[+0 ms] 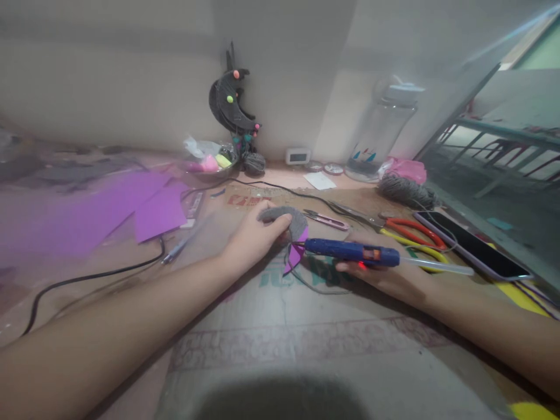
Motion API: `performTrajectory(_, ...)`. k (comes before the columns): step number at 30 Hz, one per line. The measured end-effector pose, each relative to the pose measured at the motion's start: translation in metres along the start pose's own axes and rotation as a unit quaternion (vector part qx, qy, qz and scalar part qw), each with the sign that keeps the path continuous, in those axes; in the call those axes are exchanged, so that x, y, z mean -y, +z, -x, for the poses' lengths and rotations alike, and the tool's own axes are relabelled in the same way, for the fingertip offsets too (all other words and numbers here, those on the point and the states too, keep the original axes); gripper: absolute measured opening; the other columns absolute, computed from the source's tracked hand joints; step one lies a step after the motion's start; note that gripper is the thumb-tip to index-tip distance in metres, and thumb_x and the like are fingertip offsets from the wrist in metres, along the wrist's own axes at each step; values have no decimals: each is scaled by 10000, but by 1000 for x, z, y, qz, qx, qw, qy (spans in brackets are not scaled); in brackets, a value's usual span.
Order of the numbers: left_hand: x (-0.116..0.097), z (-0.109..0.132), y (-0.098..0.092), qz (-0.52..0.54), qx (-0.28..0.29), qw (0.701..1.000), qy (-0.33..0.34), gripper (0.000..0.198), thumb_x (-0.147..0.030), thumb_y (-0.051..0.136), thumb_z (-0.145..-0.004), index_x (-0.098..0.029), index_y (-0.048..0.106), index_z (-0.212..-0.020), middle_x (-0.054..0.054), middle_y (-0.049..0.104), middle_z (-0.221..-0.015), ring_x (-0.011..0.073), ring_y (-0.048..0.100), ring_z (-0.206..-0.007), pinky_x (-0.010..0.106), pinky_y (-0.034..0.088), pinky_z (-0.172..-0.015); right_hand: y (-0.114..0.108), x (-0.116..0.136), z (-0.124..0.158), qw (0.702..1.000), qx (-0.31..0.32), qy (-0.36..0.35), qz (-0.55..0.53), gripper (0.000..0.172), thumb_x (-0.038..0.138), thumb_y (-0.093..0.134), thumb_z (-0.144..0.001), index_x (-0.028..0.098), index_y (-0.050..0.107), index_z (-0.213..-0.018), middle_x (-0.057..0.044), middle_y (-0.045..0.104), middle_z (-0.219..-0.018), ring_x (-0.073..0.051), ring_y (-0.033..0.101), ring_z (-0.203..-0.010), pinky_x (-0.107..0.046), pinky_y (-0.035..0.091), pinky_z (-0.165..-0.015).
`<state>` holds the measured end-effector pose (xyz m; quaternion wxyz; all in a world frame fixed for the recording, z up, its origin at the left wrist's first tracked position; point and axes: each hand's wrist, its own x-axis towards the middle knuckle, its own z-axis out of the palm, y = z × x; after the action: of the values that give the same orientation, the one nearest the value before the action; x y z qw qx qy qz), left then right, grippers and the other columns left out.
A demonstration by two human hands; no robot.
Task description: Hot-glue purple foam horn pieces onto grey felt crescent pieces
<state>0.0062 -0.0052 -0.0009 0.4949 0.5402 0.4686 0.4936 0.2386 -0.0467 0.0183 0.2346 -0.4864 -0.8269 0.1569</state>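
My left hand [258,230] is closed on a crescent [294,220] partly wrapped in grey yarn, with its thumb lying across the wrapped part. The lower tip of the crescent is bare purple [296,256]. A loose strand of grey yarn [312,289] trails from it over the board. In my right hand [367,274] is a blue glue gun [345,251], a red light glowing on its underside and a clear glue stick [441,266] sticking out of its back. The nozzle points left and meets the purple part; whether it touches cannot be made out.
Small pink snips [326,220], orange-handled scissors [415,231] and a phone [472,245] lie to the right. Purple sheets [160,210], a pen [175,251] and a black cord [87,282] are at left. Behind stand a bottle [380,137], a bowl [219,173] and a dark crescent ornament [227,105].
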Motion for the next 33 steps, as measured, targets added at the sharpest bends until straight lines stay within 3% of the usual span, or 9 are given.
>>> performTrajectory(10,5,-3,-3,-48,37,996,63,181,-346,592,-810,-211,499,-733,-44,570,-602,117,522,-561,230,385,-553,-1,2,0,1000,-1,6,-1,300,468,612,-790,229,519,-634,-1,525,-581,-175,516,-554,-311,400,-504)
performTrajectory(20,0,-3,-1,16,55,998,37,132,-299,621,-791,-207,530,-769,-42,568,-588,115,523,-552,231,396,-557,-2,-2,1,1000,-7,13,6,282,448,626,-792,235,517,-642,3,549,-602,-170,523,-548,-319,424,-502)
performTrajectory(33,-4,-3,-1,27,70,997,11,150,-311,632,-782,-184,567,-736,-34,558,-576,105,498,-536,217,369,-521,-1,-5,3,999,-29,26,10,271,442,627,-796,231,536,-652,-2,567,-624,-176,546,-565,-322,437,-528)
